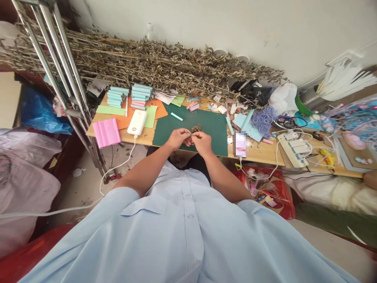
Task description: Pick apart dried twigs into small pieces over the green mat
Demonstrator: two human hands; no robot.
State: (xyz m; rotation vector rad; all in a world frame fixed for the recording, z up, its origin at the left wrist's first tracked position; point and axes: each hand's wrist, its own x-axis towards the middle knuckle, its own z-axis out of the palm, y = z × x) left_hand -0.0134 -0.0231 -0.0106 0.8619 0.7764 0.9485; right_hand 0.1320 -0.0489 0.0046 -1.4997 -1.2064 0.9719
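Note:
Over the near edge of a green cutting mat, my left hand and my right hand meet with fingers pinched together. Between the fingertips is a small brownish bit that looks like dried leaf; its shape is mostly hidden. Just behind my hands, a small heap of crumbled dried leaves lies on the mat. One pale blue paper roll rests farther back on the mat, and a few pink rolls lie near its rear edge.
Bundled dried stalks line the back. To the left are stacked blue rolls, a white power bank and pink paper. A phone, purple yarn and power strip lie right. Metal tripod legs stand left.

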